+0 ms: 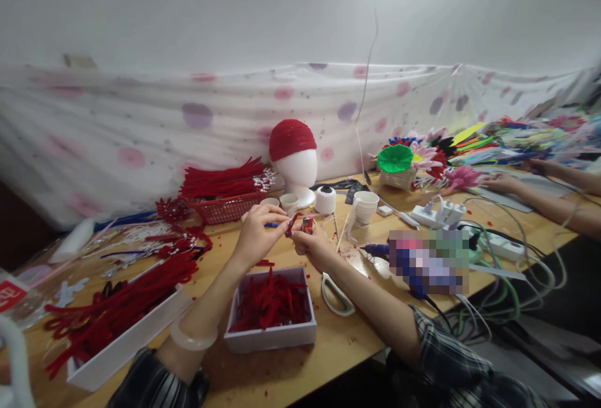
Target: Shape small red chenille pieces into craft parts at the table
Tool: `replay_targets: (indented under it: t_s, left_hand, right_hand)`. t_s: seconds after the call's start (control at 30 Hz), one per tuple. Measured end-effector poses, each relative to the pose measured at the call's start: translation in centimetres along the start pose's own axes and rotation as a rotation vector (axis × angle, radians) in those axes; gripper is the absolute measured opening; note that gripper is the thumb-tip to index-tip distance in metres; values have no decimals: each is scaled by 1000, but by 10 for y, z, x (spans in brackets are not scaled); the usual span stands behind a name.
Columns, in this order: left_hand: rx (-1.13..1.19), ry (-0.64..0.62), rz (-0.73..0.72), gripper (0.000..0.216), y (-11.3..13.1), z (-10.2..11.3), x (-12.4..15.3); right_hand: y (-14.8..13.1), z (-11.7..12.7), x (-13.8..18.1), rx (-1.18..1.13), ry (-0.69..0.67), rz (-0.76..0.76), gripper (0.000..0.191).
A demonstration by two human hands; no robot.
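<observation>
My left hand (260, 229) is closed in a pinch on a short red chenille strip (292, 223), above the wooden table. Right beside it, my right hand (313, 246) is closed around a small red object (307, 225) with a shiny top that looks like a lighter. The fingertips of both hands almost meet, and they partly hide the strip. Below them stands a white box (270, 342) filled with cut red chenille pieces (270, 300). Green-and-white scissors (337, 295) lie under my right forearm.
Behind my hands is a white foam head (300, 170) wearing a red cap (292, 139). Red stems fill a basket (230, 208) and a long box (126, 336). Paper cup (365, 208), power strips (439, 213) and cables lie right. Another person's hands (504, 183) work far right.
</observation>
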State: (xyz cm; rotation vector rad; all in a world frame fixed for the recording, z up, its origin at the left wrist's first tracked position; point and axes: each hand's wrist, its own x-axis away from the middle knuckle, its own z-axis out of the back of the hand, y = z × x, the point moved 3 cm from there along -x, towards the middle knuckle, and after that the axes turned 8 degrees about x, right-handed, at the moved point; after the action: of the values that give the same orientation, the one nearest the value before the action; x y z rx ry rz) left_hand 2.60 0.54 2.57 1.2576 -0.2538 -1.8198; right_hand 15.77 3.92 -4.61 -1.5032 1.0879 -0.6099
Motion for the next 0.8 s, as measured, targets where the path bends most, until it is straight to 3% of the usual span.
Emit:
replay_targets:
  t_s: [0.17, 0.53, 0.8]
  left_hand:
    - [-169, 9, -22, 5, 7, -1, 2]
    - [-283, -94, -29, 14, 12, 9, 0]
    - [-365, -84, 177, 33, -8, 14, -3]
  right_hand:
    - [2, 1, -1, -1, -17, 9, 21]
    - [3, 1, -1, -14, 1, -6, 21]
    - [4, 0, 0, -18, 6, -20, 23]
